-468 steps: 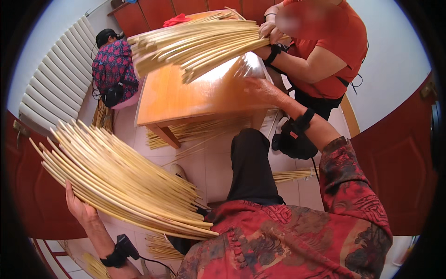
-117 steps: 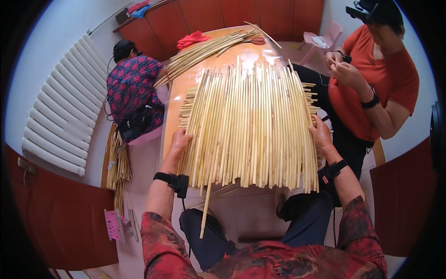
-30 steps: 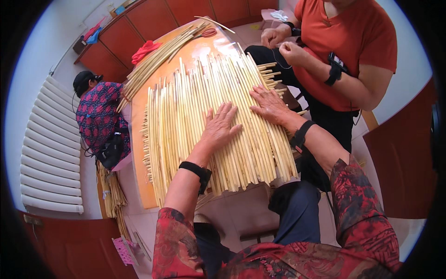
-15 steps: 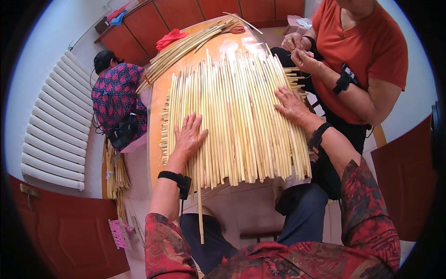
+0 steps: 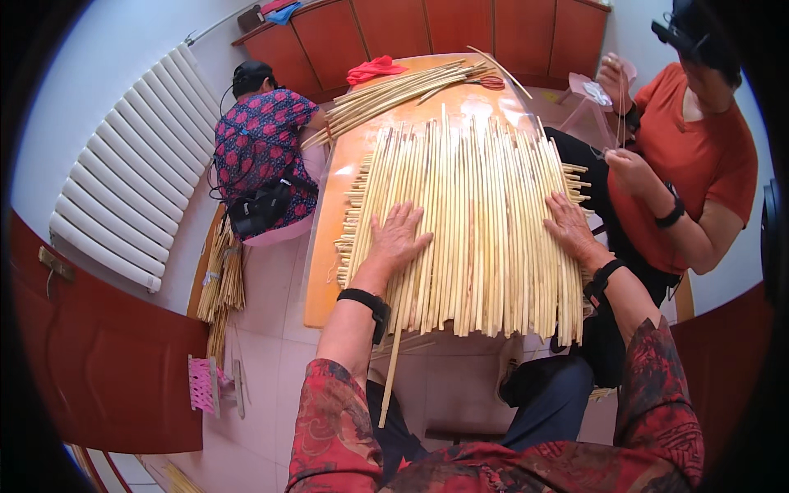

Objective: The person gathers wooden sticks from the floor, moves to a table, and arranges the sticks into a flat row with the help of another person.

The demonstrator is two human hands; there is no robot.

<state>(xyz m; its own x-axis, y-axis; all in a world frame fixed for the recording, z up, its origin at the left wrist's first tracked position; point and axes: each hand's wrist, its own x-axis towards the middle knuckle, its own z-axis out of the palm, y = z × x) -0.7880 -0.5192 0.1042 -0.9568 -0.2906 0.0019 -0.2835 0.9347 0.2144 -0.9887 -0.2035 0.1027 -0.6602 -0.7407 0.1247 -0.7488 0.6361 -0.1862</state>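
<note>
My left hand [image 5: 397, 236] lies palm down on the left part of a broad layer of pale straw-coloured sticks [image 5: 477, 197], fingers spread. My right hand [image 5: 573, 226] rests flat near the right edge of the same layer, fingers apart. The sticks run lengthwise away from me on the orange tabletop [image 5: 325, 279], which has a clear cover. Crosswise stick ends poke out from underneath at both sides. One longer stick [image 5: 388, 382] juts out past the near edge toward my legs.
A person [image 5: 263, 156] in a floral top crouches at left by a radiator [image 5: 123, 172]; another [image 5: 682, 164] in red at right holds thread. At the table's far end lie a loose bundle [image 5: 386, 90], red scissors [image 5: 489, 82], red cloth [image 5: 370, 70]. Upright bundles [image 5: 220, 271] stand near a door [image 5: 115, 353].
The bunch in my left hand earlier now lies spread on the table. My hands moved from gripping its sides to lying flat on it. The red-shirted person's hands have lifted and moved apart with thread.
</note>
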